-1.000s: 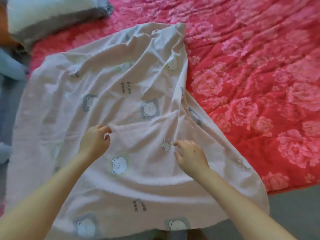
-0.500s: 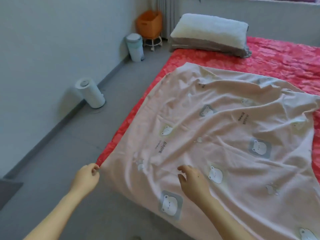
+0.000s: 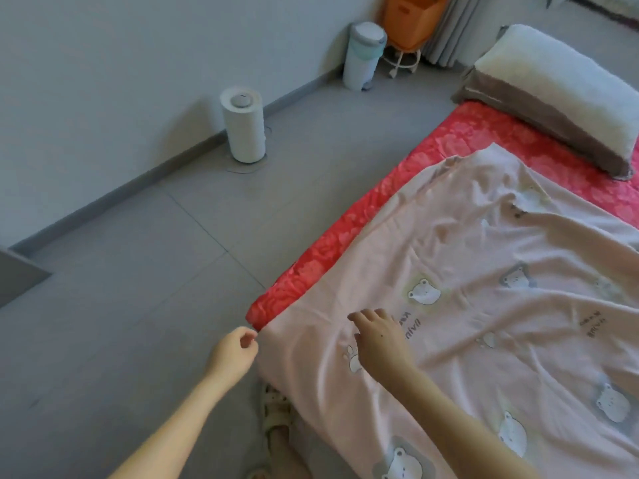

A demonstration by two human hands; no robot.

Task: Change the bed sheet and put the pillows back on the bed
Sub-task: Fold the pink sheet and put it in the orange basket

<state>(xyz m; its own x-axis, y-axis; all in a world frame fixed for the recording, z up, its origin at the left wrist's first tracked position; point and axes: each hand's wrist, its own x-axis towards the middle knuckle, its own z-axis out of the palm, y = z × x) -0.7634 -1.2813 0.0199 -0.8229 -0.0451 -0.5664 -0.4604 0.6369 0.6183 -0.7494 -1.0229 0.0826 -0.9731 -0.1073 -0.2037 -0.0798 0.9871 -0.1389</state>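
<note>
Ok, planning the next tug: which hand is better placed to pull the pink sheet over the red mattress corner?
Left, likely: left hand pinches the pink sheet beside that corner; right hand is open farther in.

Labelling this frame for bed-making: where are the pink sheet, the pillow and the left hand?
pink sheet (image 3: pixel 466 305), head view, plain fabric in its middle.
pillow (image 3: pixel 560 84), head view, white top face.
left hand (image 3: pixel 232 354), head view, middle of the hand.

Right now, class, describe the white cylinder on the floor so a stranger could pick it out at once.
Left of the red bed, follow the grey wall's skirting board. A white cylinder stands alone on the tiles beside it. Unlike the lidded bin in the corner, it has a flat top with a round grey knob.
</note>
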